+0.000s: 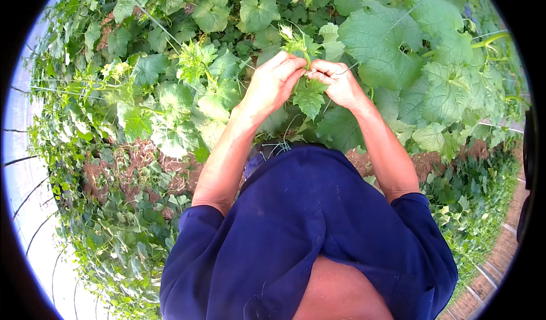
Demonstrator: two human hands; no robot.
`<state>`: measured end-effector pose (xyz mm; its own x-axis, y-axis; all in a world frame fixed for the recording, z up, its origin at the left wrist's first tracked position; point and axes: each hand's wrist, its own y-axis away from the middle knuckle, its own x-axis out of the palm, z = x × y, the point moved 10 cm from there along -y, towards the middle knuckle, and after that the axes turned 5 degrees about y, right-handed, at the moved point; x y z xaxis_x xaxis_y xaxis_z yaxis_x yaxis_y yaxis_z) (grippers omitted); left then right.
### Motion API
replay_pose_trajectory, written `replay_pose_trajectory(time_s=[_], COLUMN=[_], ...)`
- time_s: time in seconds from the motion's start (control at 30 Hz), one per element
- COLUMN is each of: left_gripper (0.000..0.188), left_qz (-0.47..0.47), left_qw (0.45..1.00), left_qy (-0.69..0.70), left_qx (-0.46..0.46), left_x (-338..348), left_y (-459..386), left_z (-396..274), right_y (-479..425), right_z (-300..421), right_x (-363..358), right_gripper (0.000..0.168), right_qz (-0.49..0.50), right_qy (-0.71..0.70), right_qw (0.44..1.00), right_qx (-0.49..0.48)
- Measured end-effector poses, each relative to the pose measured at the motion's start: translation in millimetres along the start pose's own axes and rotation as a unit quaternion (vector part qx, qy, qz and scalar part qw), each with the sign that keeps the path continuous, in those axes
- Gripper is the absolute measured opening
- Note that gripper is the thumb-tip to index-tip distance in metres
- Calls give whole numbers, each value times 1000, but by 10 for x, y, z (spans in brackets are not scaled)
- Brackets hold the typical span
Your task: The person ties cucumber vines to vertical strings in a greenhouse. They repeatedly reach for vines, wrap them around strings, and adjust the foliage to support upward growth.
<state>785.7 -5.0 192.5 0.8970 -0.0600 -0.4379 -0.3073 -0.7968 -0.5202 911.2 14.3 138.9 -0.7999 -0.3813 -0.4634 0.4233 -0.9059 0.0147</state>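
Note:
My left hand [277, 79] and my right hand [337, 81] meet at the upper middle, fingertips almost touching around the stem of a vine shoot [308, 59]. The shoot's pale green growing tip [292, 40] rises above my fingers, and a lobed leaf [310, 100] hangs below them. Something small and pale, perhaps a tie or clip, shows between the fingertips; my fingers partly hide it. A thin string [350, 67] runs up to the right from my right hand. Short cut strings [279, 148] lie in a bundle at my waist.
Big lobed leaves [384, 42] crowd the upper right. Another shoot [197, 64] stands left of my left hand. A taut string [147, 15] slants across the upper left. Brown soil [136, 166] shows between the plant rows. Pale sheeting with dark ribs [32, 192] borders the left.

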Motion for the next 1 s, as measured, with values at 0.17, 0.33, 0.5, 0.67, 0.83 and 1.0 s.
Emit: replay_pose_trajectory(time_s=[0.17,0.33,0.5,0.67,0.83,1.0], left_gripper=[15,10,22,49,34,25], left_qz=[32,74,-65,-49,69,111], left_qw=[999,993,959,910,836,778], left_qy=[-15,-82,58,223,398,474], left_qx=[39,43,-270,-346,-370,-398], left_x=[16,74,-148,338,736,798], left_y=[-30,4,137,199,400,472], left_z=[-47,18,653,1057,1080,957], right_y=[17,-6,-30,-97,-39,-6], right_z=[39,-5,-101,-201,-193,-158], right_x=[22,29,6,-23,-45,-95], right_gripper=[10,11,15,19,20,21], right_qz=[11,-27,-43,-46,-48,-65], right_qy=[10,17,24,30,-25,-9], right_qw=[1000,998,999,997,997,998], right_qx=[0,-54,-12,54,60,-13])
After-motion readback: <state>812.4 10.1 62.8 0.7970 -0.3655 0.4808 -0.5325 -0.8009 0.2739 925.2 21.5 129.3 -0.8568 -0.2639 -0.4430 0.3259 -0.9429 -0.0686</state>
